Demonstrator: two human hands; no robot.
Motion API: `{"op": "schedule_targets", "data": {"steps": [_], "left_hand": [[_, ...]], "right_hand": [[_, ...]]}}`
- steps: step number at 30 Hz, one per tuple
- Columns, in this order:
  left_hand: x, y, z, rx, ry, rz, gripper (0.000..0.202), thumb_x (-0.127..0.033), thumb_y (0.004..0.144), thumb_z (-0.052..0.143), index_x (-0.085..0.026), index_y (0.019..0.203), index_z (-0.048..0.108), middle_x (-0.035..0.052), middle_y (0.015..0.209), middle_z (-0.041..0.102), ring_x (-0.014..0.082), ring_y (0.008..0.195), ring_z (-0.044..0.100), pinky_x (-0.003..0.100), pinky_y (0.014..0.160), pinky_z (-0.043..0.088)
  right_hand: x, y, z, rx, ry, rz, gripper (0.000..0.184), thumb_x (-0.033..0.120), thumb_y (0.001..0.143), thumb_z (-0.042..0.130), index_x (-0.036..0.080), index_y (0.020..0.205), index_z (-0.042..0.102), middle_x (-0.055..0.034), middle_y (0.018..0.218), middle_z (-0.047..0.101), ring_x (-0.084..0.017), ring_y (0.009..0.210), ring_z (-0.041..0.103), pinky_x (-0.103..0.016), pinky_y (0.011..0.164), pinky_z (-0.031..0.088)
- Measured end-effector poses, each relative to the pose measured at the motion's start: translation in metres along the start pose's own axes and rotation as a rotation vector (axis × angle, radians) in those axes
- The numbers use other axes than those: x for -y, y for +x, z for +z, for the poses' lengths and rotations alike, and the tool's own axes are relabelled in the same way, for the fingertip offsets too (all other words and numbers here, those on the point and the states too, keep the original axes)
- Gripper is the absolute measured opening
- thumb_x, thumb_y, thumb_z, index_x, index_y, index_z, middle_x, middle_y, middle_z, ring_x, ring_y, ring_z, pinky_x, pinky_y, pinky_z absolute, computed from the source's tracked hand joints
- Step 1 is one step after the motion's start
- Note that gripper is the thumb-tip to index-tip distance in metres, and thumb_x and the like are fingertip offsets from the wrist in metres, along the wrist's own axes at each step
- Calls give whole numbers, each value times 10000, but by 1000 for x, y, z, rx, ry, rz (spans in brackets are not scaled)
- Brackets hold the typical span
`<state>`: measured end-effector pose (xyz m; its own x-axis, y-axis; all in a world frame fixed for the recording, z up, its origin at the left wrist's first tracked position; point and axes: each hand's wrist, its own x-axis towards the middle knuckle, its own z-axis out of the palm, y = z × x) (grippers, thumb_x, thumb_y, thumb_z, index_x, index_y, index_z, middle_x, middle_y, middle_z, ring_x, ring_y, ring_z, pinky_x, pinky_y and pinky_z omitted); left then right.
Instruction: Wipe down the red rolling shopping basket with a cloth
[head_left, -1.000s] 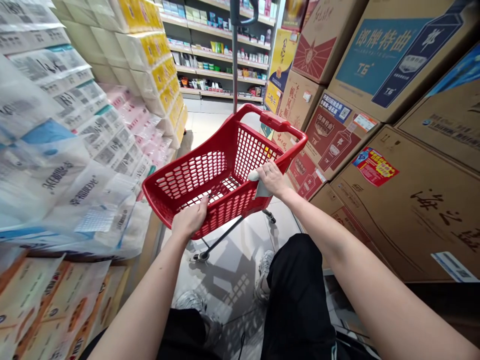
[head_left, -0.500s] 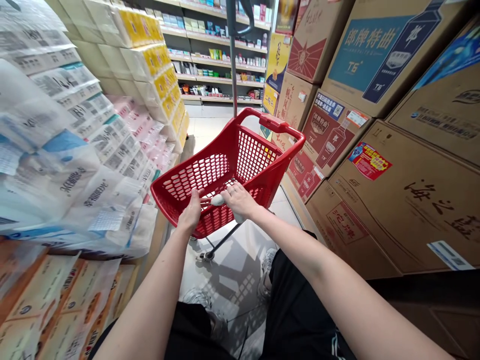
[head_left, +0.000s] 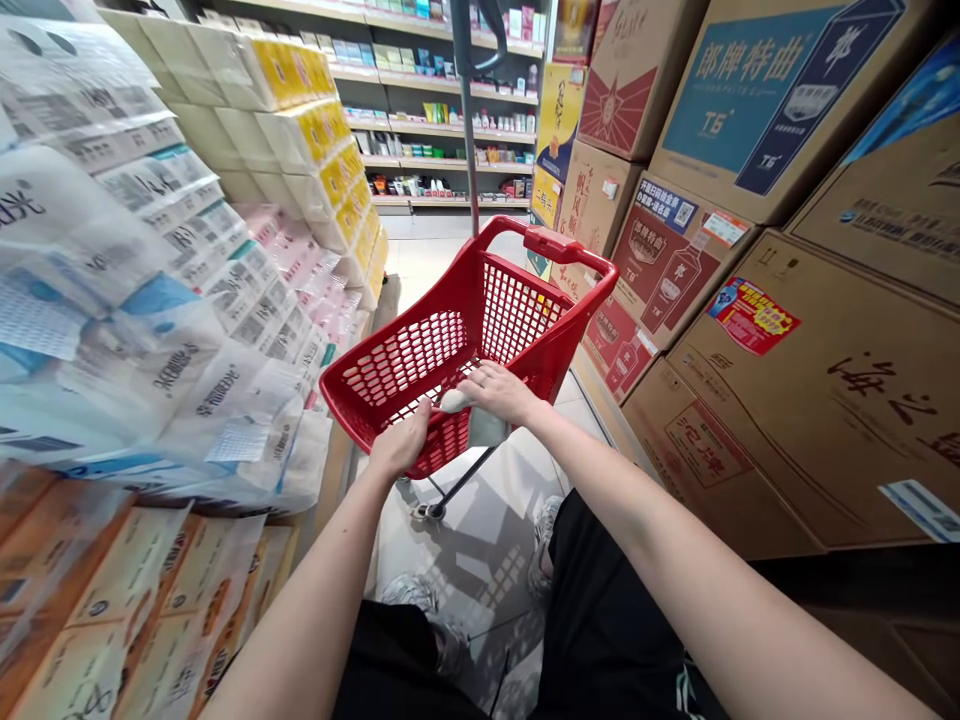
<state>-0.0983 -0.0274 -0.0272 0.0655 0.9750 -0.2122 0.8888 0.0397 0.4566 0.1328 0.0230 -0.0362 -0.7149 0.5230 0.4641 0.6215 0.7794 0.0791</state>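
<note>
A red plastic shopping cart basket [head_left: 442, 335] with perforated walls stands tilted on a wheeled metal frame in front of me. My left hand [head_left: 403, 440] is closed over its near rim, thumb on top, the other fingers largely hidden. Just to the right, my right hand [head_left: 499, 392] presses a pale grey-white cloth [head_left: 487, 430] against the same rim. One end of the cloth bulges out toward my left thumb, and the rest hangs down outside the basket. The cart's red handle [head_left: 551, 243] is at the far side.
Stacked liquor cartons [head_left: 750, 420] line the right side. On the left are plastic-wrapped tissue packs [head_left: 187, 380] and orange-beige packs [head_left: 142, 600]. A grey pole [head_left: 469, 150] rises behind the cart. Stocked shelves [head_left: 450, 125] stand at the back. My shoes [head_left: 544, 545] are below the cart.
My left hand has come down from spread fingers above the rim to a grip on it. The right hand stays on the cloth, of which more now hangs below. The view has shifted slightly.
</note>
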Motion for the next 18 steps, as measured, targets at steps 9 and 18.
{"op": "schedule_targets", "data": {"steps": [9,18], "left_hand": [[-4,11,0,76,55,-15,894,-683,888,-37,-181,1304,575,144,1373,562,334,1297,495,456,1051,374],[-9,8,-3,37,123,-48,889,-684,882,-51,-203,1151,646,146,1279,631,350,1208,565,472,972,432]], "right_hand": [[-7,-56,-7,-226,58,401,498,108,975,311,142,1466,387,-121,1514,405,-181,1474,234,-455,1223,256],[77,-41,53,-332,139,776,494,150,937,436,96,1428,447,-183,1547,311,-240,1473,240,-416,1185,322]]}}
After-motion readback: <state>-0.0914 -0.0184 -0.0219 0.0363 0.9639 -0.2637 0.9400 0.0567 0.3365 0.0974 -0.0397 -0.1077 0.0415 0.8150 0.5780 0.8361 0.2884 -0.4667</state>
